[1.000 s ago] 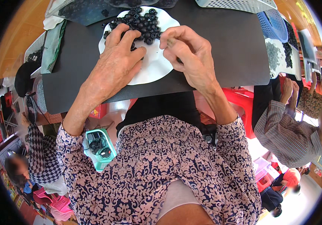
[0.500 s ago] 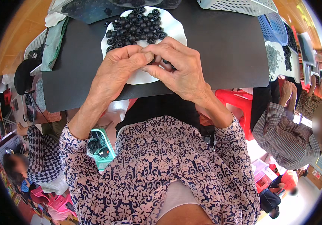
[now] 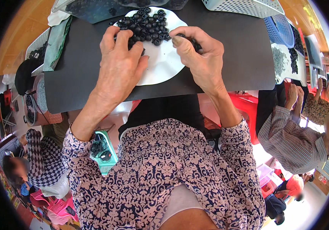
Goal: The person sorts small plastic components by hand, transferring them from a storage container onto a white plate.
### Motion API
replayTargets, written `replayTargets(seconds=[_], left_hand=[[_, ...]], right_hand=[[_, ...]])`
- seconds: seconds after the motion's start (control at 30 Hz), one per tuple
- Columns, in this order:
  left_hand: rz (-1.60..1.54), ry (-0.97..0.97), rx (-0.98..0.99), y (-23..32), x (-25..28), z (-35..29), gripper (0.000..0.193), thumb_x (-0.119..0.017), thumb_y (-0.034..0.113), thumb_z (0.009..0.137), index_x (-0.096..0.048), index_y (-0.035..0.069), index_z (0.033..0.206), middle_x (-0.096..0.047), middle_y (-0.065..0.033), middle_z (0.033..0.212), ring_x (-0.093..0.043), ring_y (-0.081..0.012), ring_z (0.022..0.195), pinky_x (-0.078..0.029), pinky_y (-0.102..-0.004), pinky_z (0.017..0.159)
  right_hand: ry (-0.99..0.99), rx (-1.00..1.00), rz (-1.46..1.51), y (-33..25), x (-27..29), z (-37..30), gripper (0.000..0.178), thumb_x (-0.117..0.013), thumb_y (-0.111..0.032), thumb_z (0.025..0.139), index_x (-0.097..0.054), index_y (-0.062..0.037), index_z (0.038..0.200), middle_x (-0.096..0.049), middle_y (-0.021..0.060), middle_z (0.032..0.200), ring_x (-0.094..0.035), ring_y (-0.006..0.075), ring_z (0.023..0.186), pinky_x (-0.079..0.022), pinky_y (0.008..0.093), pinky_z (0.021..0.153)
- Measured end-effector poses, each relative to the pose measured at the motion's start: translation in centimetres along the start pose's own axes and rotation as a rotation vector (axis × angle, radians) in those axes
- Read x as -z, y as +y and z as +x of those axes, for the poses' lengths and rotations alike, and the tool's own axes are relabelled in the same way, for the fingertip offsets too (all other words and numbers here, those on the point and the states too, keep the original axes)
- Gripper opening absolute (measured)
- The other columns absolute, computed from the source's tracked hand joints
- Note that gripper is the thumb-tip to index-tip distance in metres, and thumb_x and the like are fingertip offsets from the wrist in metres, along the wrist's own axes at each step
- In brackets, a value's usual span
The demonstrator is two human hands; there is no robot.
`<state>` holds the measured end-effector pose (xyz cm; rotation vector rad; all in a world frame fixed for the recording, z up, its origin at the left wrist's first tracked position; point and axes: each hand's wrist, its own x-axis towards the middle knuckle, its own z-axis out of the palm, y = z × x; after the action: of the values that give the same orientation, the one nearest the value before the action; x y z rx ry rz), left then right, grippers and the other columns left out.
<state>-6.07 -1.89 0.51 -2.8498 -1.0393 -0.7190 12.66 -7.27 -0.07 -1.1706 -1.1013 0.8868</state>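
A white wavy-edged plate [image 3: 162,71] carries a heap of small black round parts [image 3: 149,28] with holes in them. Over the plate's left side, my left hand [image 3: 120,61] reaches into the heap with its fingers apart and bent. Its fingertips touch the parts, and one black part shows beside its thumb. At the right rim, my right hand [image 3: 204,51] is curled closed around several of the same black parts, which peek out between thumb and fingers.
The plate stands on a dark table [image 3: 237,57]. A clear bin [image 3: 91,9] and a white perforated basket [image 3: 245,5] sit along the far edge. A blue basket [image 3: 279,30] is at right, a green-edged cloth [image 3: 57,46] at left. People sit on both sides.
My hands were together over the plate's near part. They have separated: the left has gone up and left onto the heap, the right has moved right with black parts in it.
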Motion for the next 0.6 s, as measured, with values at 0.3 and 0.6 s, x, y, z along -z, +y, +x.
replayTargets(seconds=[0.3,0.6], left_hand=[[0.113,-0.103,-0.001,0.0,-1.0,0.1,0.024,-0.069,0.006,0.075,-0.064,-0.004,0.096,-0.048,-0.0187,0.124,-0.038,-0.0403,0.121,-0.037,-0.0487,0.1],[-0.754,-0.059,0.276,0.0,0.6,0.5,0.017,-0.065,0.006,0.083,-0.063,-0.002,0.097,-0.058,-0.0096,0.112,-0.052,-0.0198,0.103,-0.046,-0.0304,0.083]], right_hand=[[-0.162,-0.152,0.271,-0.1,0.5,-0.4,0.004,-0.059,-0.001,0.083,-0.058,-0.0001,0.087,-0.061,0.0011,0.076,-0.055,0.0052,0.065,-0.04,0.0198,0.056],[-0.15,0.039,0.071,0.3,0.0,-0.5,0.018,-0.062,0.0,0.084,-0.067,-0.0017,0.101,-0.063,0.0,0.082,-0.058,0.0071,0.064,-0.047,0.0238,0.062]])
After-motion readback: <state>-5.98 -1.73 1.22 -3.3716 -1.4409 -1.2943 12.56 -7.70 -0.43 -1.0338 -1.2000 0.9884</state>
